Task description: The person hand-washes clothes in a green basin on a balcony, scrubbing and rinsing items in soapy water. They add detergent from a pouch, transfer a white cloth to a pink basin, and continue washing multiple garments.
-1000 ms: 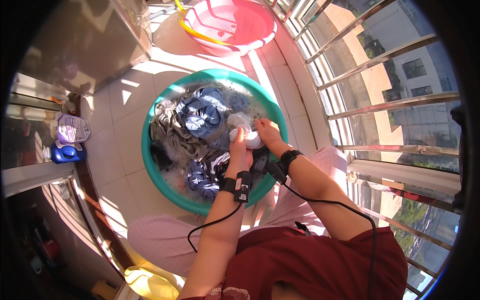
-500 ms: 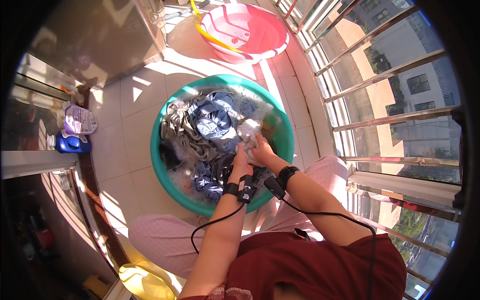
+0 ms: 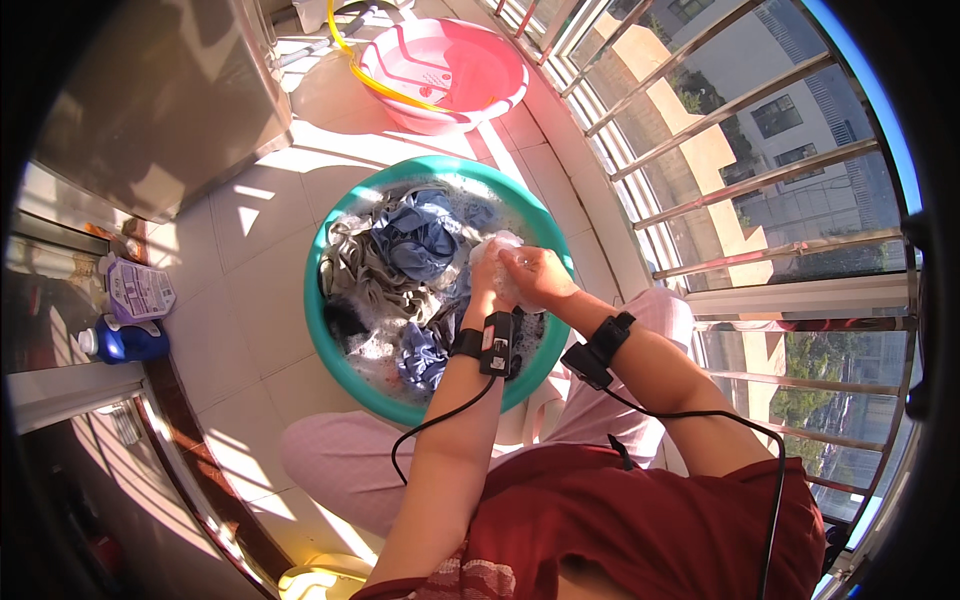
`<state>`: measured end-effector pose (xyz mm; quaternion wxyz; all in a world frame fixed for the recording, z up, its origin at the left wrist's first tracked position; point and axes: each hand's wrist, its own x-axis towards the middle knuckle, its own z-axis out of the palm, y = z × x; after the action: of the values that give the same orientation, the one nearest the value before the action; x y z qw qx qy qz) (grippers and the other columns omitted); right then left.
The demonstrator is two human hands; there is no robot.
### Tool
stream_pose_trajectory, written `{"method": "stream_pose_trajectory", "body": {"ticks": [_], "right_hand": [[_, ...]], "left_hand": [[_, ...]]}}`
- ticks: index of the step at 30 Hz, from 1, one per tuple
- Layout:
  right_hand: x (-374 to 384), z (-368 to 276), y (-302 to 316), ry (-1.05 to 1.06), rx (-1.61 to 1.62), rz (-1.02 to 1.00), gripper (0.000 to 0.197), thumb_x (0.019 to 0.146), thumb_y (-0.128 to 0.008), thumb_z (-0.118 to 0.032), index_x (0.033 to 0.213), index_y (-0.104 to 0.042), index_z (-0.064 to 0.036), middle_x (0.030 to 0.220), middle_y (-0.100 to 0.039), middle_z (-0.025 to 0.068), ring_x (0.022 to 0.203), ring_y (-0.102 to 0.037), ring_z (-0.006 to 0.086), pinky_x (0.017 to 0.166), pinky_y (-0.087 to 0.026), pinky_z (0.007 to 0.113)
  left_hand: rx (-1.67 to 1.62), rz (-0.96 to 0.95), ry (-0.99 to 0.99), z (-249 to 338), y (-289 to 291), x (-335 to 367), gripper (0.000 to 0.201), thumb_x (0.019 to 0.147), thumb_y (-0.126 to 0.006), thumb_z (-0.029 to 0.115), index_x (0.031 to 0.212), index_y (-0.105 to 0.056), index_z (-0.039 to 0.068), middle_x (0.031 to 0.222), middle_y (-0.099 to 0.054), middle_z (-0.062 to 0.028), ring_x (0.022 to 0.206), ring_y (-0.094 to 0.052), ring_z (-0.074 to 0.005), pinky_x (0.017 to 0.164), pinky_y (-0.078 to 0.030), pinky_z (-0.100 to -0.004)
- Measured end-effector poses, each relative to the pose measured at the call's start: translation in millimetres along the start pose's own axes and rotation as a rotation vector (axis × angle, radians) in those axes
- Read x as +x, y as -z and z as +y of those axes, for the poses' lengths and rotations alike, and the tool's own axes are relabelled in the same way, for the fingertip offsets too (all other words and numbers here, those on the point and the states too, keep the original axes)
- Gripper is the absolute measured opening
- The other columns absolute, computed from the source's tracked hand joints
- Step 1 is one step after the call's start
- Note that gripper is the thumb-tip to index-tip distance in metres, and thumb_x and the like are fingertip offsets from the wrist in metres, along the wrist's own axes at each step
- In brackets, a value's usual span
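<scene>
My left hand point(image 3: 488, 283) and my right hand point(image 3: 541, 277) are pressed together, closed around a wet white cloth point(image 3: 497, 243). They are over the right part of a green basin point(image 3: 313, 290), which holds soapy water and laundry. Left of my hands lies a bundled blue garment point(image 3: 418, 240), with a greyish garment point(image 3: 352, 262) beside it. A dark cloth point(image 3: 345, 318) floats near the basin's left wall, among suds. Closer to me is another crumpled blue cloth point(image 3: 422, 358). My fingers hide much of the white cloth.
Beyond the green basin stands a pink basin point(image 3: 500, 75) with a yellow hose point(image 3: 385, 85) over its edge. A blue bottle point(image 3: 130, 341) and a purple-and-white container point(image 3: 140, 290) are at the left. Barred windows point(image 3: 750, 165) line the right side. A yellow basin point(image 3: 320, 582) is at lower left.
Both hands have lifted the white cloth a little and drawn closer together around it. The view has shifted slightly, so the pink basin appears further left.
</scene>
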<state>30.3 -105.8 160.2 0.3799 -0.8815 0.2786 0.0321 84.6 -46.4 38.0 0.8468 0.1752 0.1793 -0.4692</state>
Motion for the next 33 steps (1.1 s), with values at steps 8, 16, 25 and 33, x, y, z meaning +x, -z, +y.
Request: {"method": "stream_pose_trajectory", "body": {"ticks": [8, 16, 25, 33], "right_hand": [[19.4, 64.9, -13.8, -0.280, 0.188, 0.300, 0.047, 0.090, -0.047, -0.048, 0.099, -0.062, -0.0033, 0.093, -0.064, 0.0216, 0.089, -0.060, 0.0371, 0.078, -0.045, 0.041], [36.2, 140.6, -49.1, -0.462, 0.446, 0.259, 0.039, 0.086, -0.059, -0.026, 0.122, -0.050, -0.0135, 0.115, -0.056, 0.0173, 0.102, -0.054, 0.0346, 0.085, -0.045, 0.042], [51.6, 154.1, -62.1, 0.262, -0.324, -0.399, 0.058, 0.067, -0.071, -0.022, 0.122, -0.052, -0.0130, 0.130, -0.037, 0.0197, 0.117, -0.044, 0.0382, 0.099, -0.040, 0.041], [70.2, 157.5, -82.4, -0.051, 0.073, -0.206, 0.066, 0.063, -0.075, -0.024, 0.120, -0.052, -0.0003, 0.118, -0.053, 0.0182, 0.106, -0.055, 0.0312, 0.089, -0.046, 0.035]], "left_hand": [[0.446, 0.063, -0.033, 29.8, -3.0, -17.9, 0.060, 0.089, -0.056, 0.046, 0.126, -0.035, 0.003, 0.109, -0.053, -0.0174, 0.093, -0.059, -0.0287, 0.077, -0.051, -0.0408], [0.455, 0.131, -0.015, 40.5, 27.7, -57.7, 0.053, 0.088, -0.053, 0.008, 0.134, -0.029, 0.022, 0.129, -0.040, -0.0062, 0.116, -0.046, -0.0294, 0.090, -0.042, -0.0516], [0.628, 0.353, -0.025, 43.7, 17.8, -85.4, 0.055, 0.087, -0.060, 0.015, 0.132, -0.030, 0.009, 0.127, -0.040, -0.0132, 0.115, -0.044, -0.0339, 0.086, -0.044, -0.0483], [0.448, 0.371, 0.128, -18.2, 36.7, -64.9, 0.061, 0.090, -0.059, 0.031, 0.134, -0.028, 0.002, 0.136, -0.034, -0.0170, 0.117, -0.045, -0.0345, 0.096, -0.039, -0.0477]]}}
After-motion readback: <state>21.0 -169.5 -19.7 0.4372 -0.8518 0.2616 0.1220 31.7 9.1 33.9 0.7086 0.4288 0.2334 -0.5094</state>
